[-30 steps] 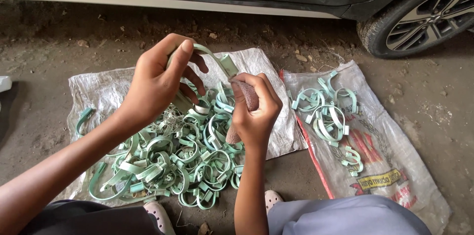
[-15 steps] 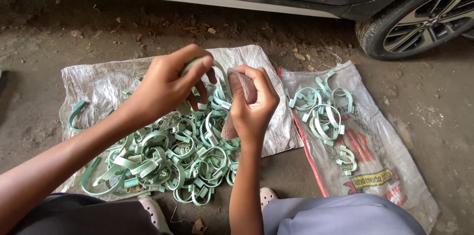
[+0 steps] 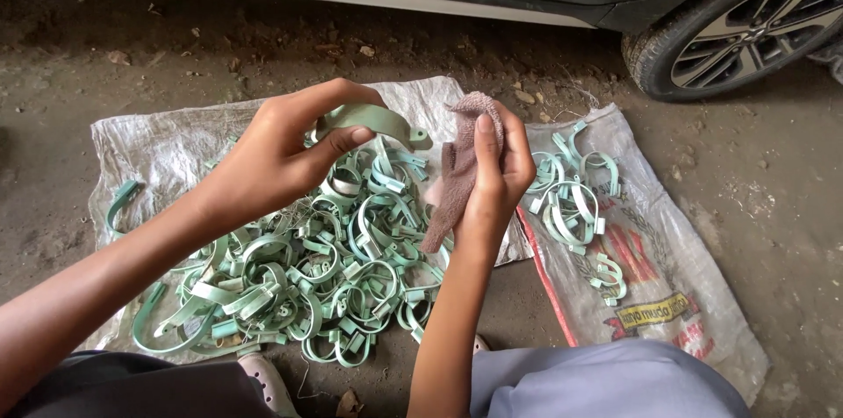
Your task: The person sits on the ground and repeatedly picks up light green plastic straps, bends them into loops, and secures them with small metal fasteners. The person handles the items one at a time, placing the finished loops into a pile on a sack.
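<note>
Now our left hand (image 3: 281, 150) has lifted one green clamp (image 3: 369, 122) clear of the pile (image 3: 290, 277), pinching it. Our right hand (image 3: 496, 172) grips a brown rag (image 3: 457, 176), now just apart from the clamp.

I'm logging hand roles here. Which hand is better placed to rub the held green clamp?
Probably the right hand: its fingers already grip the brownish cloth, raised just beside the green clamp. The left hand is occupied pinching that clamp above the pile.
</note>
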